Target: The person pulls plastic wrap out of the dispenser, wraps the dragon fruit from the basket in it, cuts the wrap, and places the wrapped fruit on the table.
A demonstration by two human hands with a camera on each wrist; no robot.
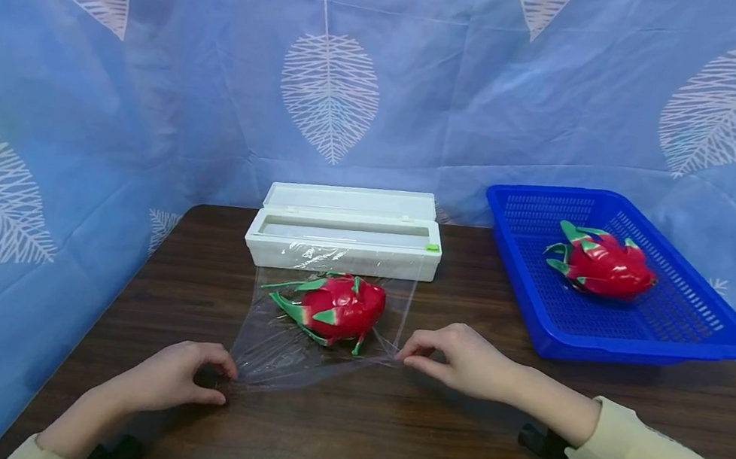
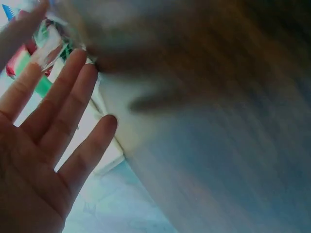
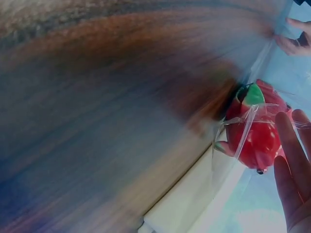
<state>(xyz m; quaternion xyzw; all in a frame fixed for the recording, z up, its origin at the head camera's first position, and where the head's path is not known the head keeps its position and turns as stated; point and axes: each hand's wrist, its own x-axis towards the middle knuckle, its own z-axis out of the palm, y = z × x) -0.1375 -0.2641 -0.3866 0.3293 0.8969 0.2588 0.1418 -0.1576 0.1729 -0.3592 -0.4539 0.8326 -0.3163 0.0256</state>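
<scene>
A red dragon fruit [image 1: 342, 307] with green tips lies in front of a white cling film box [image 1: 344, 257]. Clear cling film [image 1: 283, 371] stretches from the box toward me and overlaps the fruit in the head view. At the film's near right corner, my right hand [image 1: 462, 358] pinches its gathered edge between thumb and fingertips. My left hand [image 1: 170, 374] is by the near left corner, index fingertip right at the film's edge and thumb spread apart from it. Its fingers [image 2: 63, 107] look nearly straight in the left wrist view.
On the right stands a blue plastic basket [image 1: 654, 349] holding a second dragon fruit [image 1: 609, 266]. The box lid [image 1: 351, 199] is raised at the back, with a green slider [image 1: 432, 247] on the box's right end. Behind the brown table [image 1: 342, 454] hangs a blue leaf-patterned cloth [image 1: 223, 69].
</scene>
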